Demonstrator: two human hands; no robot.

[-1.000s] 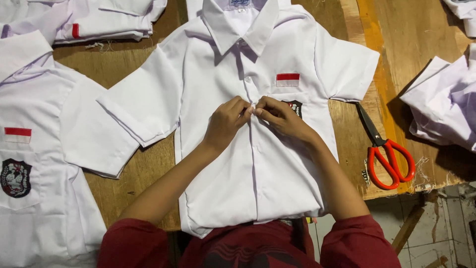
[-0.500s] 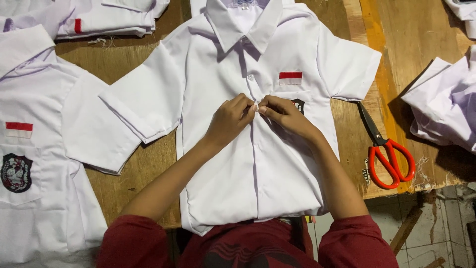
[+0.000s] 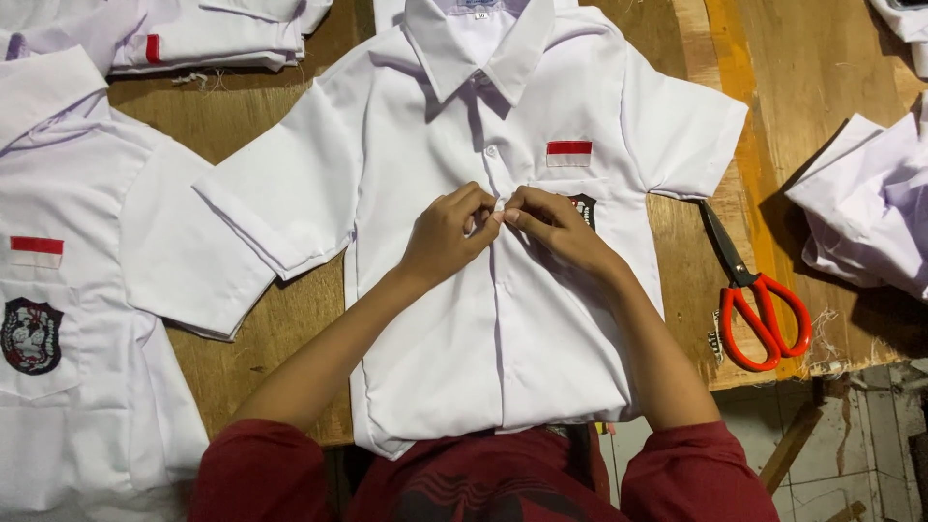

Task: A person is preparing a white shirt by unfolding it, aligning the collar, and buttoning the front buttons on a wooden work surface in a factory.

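Note:
A white short-sleeved shirt (image 3: 503, 319) lies face up on the wooden table (image 3: 822, 87), collar away from me. It has a small red and white patch (image 3: 568, 153) above the chest pocket. My left hand (image 3: 447, 232) and my right hand (image 3: 549, 224) meet at the front placket, just below the chest. Both pinch the cloth edges together at a button spot, fingertips touching. The button itself is hidden by my fingers.
Another white shirt (image 3: 77, 290) with a dark badge lies at the left. Folded white shirts (image 3: 213, 34) sit at the back left, and a white heap (image 3: 870, 213) at the right. Red-handled scissors (image 3: 754, 290) lie right of the shirt near the table's front edge.
My hands stay at the same spot on the placket, with only small finger movements. The view has shifted slightly.

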